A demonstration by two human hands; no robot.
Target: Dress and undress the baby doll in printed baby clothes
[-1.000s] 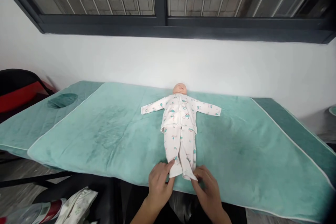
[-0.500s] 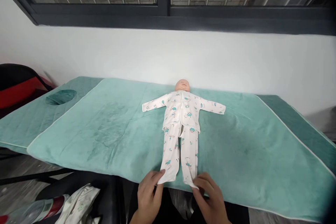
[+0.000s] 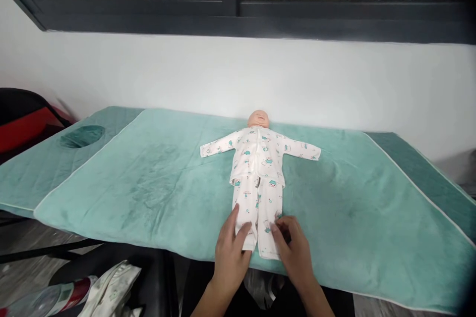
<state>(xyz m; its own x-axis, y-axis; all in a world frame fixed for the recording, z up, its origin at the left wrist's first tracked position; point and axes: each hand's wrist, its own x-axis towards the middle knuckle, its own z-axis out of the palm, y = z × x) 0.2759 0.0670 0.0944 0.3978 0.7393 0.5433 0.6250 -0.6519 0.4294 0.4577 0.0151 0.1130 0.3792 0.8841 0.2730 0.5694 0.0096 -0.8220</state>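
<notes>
A baby doll (image 3: 258, 119) lies on its back, dressed in a white printed long-sleeved top (image 3: 257, 151) with both sleeves spread sideways. White printed trousers (image 3: 268, 203) cover its legs and run toward me from under the top's hem. My left hand (image 3: 231, 250) rests on the lower part of the left trouser leg, thumb and forefinger apart. At the outer edge of the other leg, my right hand (image 3: 296, 250) is curled, with its thumb and forefinger closed on the fabric. Both trouser cuffs lie near the bed's front edge.
A green cover (image 3: 156, 178) is spread over the massage bed, which has a face hole (image 3: 82, 136) at the left. Behind it are a white wall and a barred window (image 3: 230, 10). A black chair (image 3: 148, 277) at lower left bears crumpled printed cloth (image 3: 111, 290) and a plastic bottle (image 3: 48, 299).
Both hands have let go of the cuff ends and moved forward up the trouser legs. The left hand's fingers have spread. The legs now lie closer together.
</notes>
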